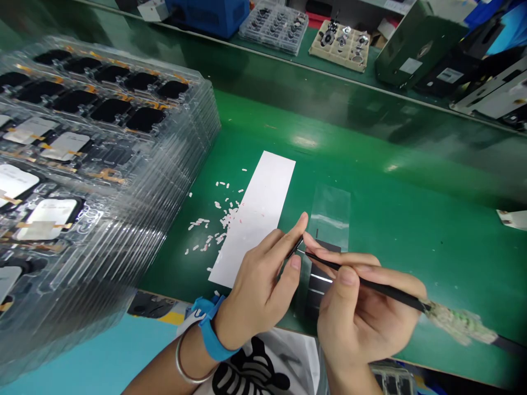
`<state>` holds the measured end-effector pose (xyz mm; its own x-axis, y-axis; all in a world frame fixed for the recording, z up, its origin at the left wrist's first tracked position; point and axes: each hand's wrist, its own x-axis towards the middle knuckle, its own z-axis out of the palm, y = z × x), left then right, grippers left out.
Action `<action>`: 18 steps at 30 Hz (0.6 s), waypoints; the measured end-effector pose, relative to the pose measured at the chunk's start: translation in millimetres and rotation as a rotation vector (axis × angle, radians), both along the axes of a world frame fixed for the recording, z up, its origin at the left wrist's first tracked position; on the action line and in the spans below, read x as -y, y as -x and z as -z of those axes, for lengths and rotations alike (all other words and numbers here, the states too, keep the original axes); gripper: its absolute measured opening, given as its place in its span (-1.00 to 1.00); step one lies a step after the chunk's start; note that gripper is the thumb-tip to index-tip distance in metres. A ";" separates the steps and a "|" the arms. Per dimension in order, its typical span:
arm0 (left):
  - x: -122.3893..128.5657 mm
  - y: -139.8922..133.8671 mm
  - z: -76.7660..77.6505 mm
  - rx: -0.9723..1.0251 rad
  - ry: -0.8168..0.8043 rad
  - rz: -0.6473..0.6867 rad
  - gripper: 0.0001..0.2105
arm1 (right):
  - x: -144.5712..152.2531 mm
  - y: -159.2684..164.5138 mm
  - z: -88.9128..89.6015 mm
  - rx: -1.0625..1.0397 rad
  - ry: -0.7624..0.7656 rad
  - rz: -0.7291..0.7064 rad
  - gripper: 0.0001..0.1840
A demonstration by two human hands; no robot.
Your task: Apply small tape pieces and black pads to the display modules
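Note:
My left hand (269, 274) holds a small dark flat piece (293, 248) on edge between fingers and thumb; its kind is not clear. In my right hand (366, 312) is a slim black pen-like tool (393, 293), its rear end wrapped in ragged pale tape (459, 322). The tool's tip points at the dark piece, close to my left fingertips; whether they touch I cannot tell. Partly hidden under my hands lies a clear plastic strip (329, 211) with dark rectangles on it. A white paper strip (263, 208) lies left of it, with small white and pink bits (228, 219) scattered along its edge.
Tall stacked clear trays (181, 148) of dark and white screen parts stand at the left. On the back shelf are a blue box (209, 16), a clear compartment tray (274, 26), a beige parts tray (340, 46) and a green box (420, 46). The bench (411, 219) is green.

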<state>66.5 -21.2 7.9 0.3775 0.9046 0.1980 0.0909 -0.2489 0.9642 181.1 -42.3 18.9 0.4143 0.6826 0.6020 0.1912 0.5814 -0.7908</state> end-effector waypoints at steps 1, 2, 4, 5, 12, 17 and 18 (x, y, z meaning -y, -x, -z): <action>0.0 0.1 -0.5 -0.012 0.000 -0.004 -0.52 | 0.1 0.2 0.1 -0.002 0.000 -0.003 -0.77; 0.1 0.1 -0.8 -0.021 -0.001 -0.007 -0.52 | 0.2 0.3 0.2 -0.006 0.001 -0.006 -0.77; 0.2 0.1 -1.0 -0.031 -0.009 -0.012 -0.53 | 0.4 0.5 0.8 -0.018 0.001 -0.013 -0.77; 0.3 0.1 -0.8 -0.033 -0.015 -0.015 -0.53 | 0.5 0.6 1.1 -0.025 0.001 -0.018 -0.78; 0.9 -0.2 -0.4 -0.047 -0.015 -0.020 -0.53 | 0.4 0.1 2.2 -0.040 0.024 -0.019 -0.78; 0.4 0.0 -1.2 -0.054 -0.026 -0.023 -0.52 | 0.1 0.2 2.2 -0.032 0.004 -0.019 -0.78; 0.3 0.0 -1.1 -0.061 -0.029 -0.027 -0.52 | 0.2 0.1 2.0 -0.029 0.009 -0.020 -0.78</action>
<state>66.5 -21.5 9.0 0.3655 0.9086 0.2019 0.1564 -0.2738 0.9490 181.0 -42.5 16.9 0.4175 0.6964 0.5836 0.1563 0.5777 -0.8011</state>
